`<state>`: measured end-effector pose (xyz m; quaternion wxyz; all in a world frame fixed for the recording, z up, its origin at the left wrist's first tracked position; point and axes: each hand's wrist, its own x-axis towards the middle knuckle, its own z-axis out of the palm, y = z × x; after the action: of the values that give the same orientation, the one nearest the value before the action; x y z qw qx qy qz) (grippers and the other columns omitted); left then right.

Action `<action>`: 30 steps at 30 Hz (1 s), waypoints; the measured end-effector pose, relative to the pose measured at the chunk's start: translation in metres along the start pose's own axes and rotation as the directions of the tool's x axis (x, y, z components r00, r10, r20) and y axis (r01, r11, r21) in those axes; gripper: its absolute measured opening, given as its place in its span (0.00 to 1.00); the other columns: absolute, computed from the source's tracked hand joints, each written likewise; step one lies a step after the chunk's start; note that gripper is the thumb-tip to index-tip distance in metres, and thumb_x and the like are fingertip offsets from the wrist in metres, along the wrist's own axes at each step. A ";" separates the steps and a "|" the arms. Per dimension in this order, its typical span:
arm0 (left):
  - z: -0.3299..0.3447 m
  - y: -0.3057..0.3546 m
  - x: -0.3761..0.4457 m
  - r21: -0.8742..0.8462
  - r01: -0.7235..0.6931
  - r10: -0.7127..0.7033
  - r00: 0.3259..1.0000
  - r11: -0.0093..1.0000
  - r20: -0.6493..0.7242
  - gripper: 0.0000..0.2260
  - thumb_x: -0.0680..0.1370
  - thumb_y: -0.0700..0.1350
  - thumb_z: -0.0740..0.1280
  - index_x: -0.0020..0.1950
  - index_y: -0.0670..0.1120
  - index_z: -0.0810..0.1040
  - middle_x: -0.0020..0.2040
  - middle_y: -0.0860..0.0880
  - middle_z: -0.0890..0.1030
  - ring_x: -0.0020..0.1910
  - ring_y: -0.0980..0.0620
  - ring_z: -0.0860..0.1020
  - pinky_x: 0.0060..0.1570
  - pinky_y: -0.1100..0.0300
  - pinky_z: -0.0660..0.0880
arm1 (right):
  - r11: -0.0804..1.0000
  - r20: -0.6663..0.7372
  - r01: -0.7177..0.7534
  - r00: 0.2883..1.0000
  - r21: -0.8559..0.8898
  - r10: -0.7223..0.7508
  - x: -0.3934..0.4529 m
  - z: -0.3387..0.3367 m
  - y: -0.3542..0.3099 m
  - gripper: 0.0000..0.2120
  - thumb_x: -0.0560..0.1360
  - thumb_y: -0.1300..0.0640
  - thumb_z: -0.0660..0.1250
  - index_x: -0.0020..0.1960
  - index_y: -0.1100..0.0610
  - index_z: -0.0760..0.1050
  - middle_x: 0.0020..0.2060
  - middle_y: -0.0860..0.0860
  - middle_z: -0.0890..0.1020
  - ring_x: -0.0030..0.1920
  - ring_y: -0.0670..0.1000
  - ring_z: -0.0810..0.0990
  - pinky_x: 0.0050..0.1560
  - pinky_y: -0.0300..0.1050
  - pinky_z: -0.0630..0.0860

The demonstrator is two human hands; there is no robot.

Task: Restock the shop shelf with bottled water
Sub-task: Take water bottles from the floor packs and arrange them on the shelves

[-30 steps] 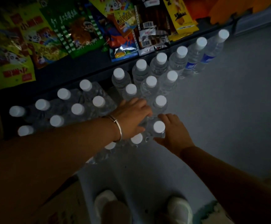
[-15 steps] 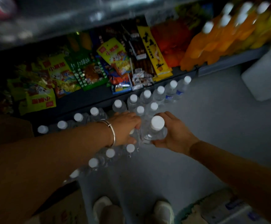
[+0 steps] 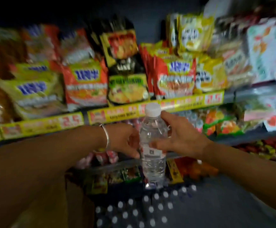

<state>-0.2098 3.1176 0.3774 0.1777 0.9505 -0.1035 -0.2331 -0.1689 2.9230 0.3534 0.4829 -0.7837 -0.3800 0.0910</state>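
On the left, the left hand (image 3: 125,140), with a silver bangle (image 3: 105,137) at the wrist, reaches in to the water bottle (image 3: 153,145) and touches its left side near the label, its fingers curled toward the plastic; motion blur hides how firmly they close, so whether it truly grips cannot be told. The bottle stands upright in mid-air between the two hands, its white cap (image 3: 152,109) level with the yellow price strip (image 3: 155,108) on the far shelf edge. On the right, the right hand (image 3: 181,139) grasps the bottle, its fingers wrapped round the upper body and its thumb laid across the label. Behind the hands, blurred noodle packets (image 3: 84,84) fill the far shelf from left to right. Near and low, below the held bottle, a cluster of capped bottles (image 3: 139,209) stands on the grey floor (image 3: 224,203).
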 end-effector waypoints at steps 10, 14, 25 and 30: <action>-0.243 0.064 -0.166 -0.005 0.048 -0.047 0.920 0.999 -0.389 0.06 0.71 0.38 0.72 0.39 0.47 0.77 0.36 0.46 0.81 0.35 0.52 0.77 0.41 0.55 0.76 | 0.947 -0.177 0.297 0.932 -0.121 -0.315 0.120 -0.118 -0.262 0.09 0.65 0.52 0.73 0.44 0.51 0.78 0.38 0.46 0.82 0.43 0.47 0.81 0.46 0.43 0.76; -0.304 0.069 -0.197 -0.045 0.078 -0.090 0.873 0.996 -0.479 0.06 0.72 0.36 0.71 0.39 0.45 0.78 0.32 0.49 0.81 0.31 0.55 0.79 0.36 0.60 0.78 | 0.930 -0.232 0.353 0.900 -0.105 -0.368 0.166 -0.132 -0.326 0.08 0.66 0.50 0.73 0.39 0.52 0.76 0.31 0.45 0.80 0.34 0.44 0.80 0.34 0.41 0.75; -0.412 -0.009 -0.237 -0.081 0.146 -0.163 0.733 0.986 -0.660 0.02 0.74 0.34 0.67 0.45 0.39 0.78 0.36 0.46 0.80 0.27 0.60 0.79 0.35 0.65 0.79 | 0.919 -0.234 0.378 0.889 -0.114 -0.395 0.304 -0.118 -0.403 0.08 0.69 0.51 0.70 0.43 0.55 0.75 0.38 0.54 0.83 0.39 0.53 0.84 0.36 0.45 0.79; -0.451 -0.064 -0.224 -0.120 0.152 -0.192 0.715 0.981 -0.672 0.01 0.74 0.36 0.68 0.43 0.40 0.77 0.37 0.45 0.81 0.30 0.57 0.80 0.42 0.58 0.80 | 0.929 -0.276 0.351 0.887 -0.121 -0.371 0.373 -0.102 -0.410 0.14 0.67 0.49 0.71 0.47 0.58 0.77 0.41 0.56 0.84 0.42 0.56 0.84 0.46 0.57 0.81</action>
<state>-0.1808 3.3693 0.8167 0.2072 0.9697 0.0640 0.1123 -0.0662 3.2084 0.8282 0.5157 -0.7199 -0.4458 -0.1307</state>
